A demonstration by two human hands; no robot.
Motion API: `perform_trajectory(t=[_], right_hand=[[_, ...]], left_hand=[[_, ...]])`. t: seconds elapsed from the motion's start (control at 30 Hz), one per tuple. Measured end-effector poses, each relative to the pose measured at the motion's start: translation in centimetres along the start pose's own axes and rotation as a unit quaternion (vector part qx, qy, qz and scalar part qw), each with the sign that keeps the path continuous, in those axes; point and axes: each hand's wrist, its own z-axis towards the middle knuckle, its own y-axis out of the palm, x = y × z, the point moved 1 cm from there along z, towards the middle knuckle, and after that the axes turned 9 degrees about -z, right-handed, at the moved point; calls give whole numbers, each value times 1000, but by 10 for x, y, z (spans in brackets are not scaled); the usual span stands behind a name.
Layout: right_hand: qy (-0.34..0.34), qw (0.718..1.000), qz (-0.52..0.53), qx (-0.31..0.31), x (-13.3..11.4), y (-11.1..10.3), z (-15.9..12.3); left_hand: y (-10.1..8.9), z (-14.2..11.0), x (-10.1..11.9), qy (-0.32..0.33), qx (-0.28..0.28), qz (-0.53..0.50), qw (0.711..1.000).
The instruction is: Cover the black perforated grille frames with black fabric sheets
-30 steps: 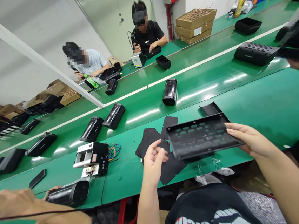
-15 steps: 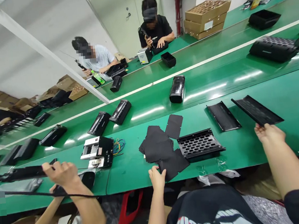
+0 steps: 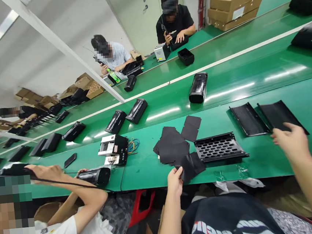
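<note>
My left hand (image 3: 175, 181) pinches the edge of a thin black sheet (image 3: 185, 168) near the table's front edge. Beside it lies a loose pile of similar black sheets (image 3: 172, 146). A black slotted panel (image 3: 217, 148), with rows of oval holes, rests just right of the pile. Farther right, two black shell panels lie side by side: a left one (image 3: 248, 119) and a right one (image 3: 277, 111). Over the near end of the right panel is my right hand (image 3: 293, 142), fingers apart; whether it touches the panel is unclear.
A small black-and-white machine (image 3: 113, 150) with coiled wires stands on the left. A co-worker's arm (image 3: 89, 197) and a black case (image 3: 95, 176) are beside it. Several black cases (image 3: 198, 87) lie along the green conveyor (image 3: 166, 112). Clear plastic scraps (image 3: 221, 182) hang at the front edge.
My right hand has let go of the right panel, which now lies on the table beside the other. My left hand has lifted the edge of a sheet. The view has shifted left.
</note>
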Motion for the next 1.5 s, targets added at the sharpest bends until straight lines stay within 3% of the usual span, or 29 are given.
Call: perform_trajectory(t=[0.03,0.1,0.13,0.2,0.3,0.4,0.53,0.8,1.0,1.33,1.5], right_hand=[[-48,998,-1,-35,-13,10,-20],[-171,968,-14,-181,-40,38,-67],[-211,946,-14,-247,-51,54,-92],[-319,867,-52,-379,-66,84,-135],[-386,834,-144,-367,-69,116,-168],[-432,809,-215,-335,-63,129,-170],[-500,762,-262,-317,-60,131,-162],[-530,725,-290,-331,-57,125,-157],[-521,725,-299,-338,-59,126,-152],[-494,752,-278,-336,-58,127,-147],[-412,821,-171,-357,-58,125,-147]], left_hand=[[3,-3,3,0,-7,-14,1000],[11,-8,8,-7,-27,-39,999],[16,-11,10,-13,-39,-51,998],[27,-17,14,-26,-58,-72,995],[39,-24,20,-22,-78,-102,991],[45,-27,23,-7,-95,-134,986],[42,-27,22,-8,-80,-126,989],[43,-28,17,-22,-73,-78,994],[45,-27,18,21,-78,-10,997],[49,-28,22,-8,-67,-38,997],[56,-32,27,-17,-89,-35,995]])
